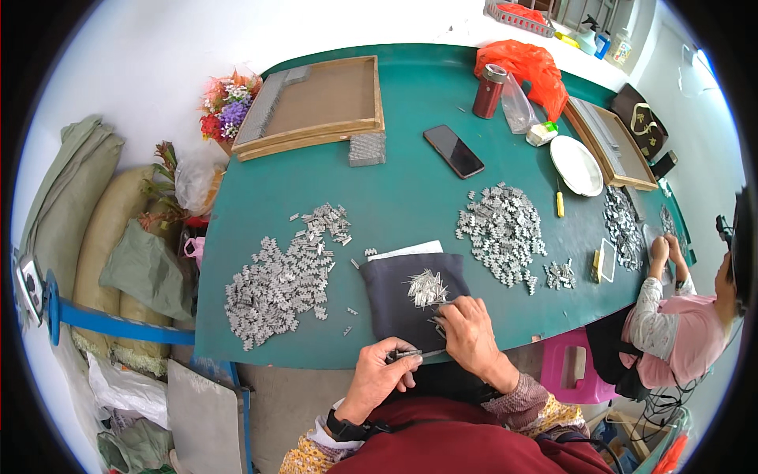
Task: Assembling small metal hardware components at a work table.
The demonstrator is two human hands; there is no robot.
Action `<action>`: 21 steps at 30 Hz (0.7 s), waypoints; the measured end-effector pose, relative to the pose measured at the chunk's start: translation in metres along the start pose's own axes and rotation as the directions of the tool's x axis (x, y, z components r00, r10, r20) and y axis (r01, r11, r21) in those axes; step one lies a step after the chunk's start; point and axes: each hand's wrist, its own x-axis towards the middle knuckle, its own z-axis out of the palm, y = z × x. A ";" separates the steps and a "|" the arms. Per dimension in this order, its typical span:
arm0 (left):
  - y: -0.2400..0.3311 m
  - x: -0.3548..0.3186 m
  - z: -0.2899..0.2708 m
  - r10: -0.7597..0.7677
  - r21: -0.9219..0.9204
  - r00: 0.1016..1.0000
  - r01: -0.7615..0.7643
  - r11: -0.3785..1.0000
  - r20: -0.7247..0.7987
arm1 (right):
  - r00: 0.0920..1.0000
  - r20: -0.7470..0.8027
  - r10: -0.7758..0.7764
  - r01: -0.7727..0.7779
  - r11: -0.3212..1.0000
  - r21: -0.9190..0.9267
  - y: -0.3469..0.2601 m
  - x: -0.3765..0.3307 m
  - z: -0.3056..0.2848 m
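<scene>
My left hand (377,378), with a dark watch on the wrist, is closed on a thin grey metal strip (431,353) at the table's near edge. Right of it, my right hand (474,338) has its fingers bent together over the dark cloth (387,304); what they hold, if anything, is too small to make out. A small heap of thin silvery pins (427,289) lies on the cloth, just beyond my right fingertips. Large piles of small toothed grey metal pieces lie on both sides: the left pile (276,288) and the right pile (500,229).
Wooden-framed trays (332,95) stand at the back left of the green table (410,189). Further right are a black phone (453,152), a red flask (489,93), a white dish (576,166) and a yellow-handled tool (560,204). A co-worker (679,332) sits at the right end.
</scene>
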 end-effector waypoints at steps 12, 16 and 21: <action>-0.003 -0.001 -0.006 -0.011 -0.003 1.000 0.011 1.000 -0.001 | 0.985 0.170 0.030 0.006 0.979 -0.204 0.010 0.012 0.009; -0.008 0.000 -0.008 -0.016 -0.013 1.000 0.016 1.000 0.009 | 0.977 0.210 0.023 0.024 0.975 -0.220 0.009 0.012 0.008; -0.009 0.000 -0.008 -0.016 -0.014 1.000 0.017 1.000 0.015 | 0.972 0.233 -0.034 0.092 0.966 -0.240 0.003 0.017 0.004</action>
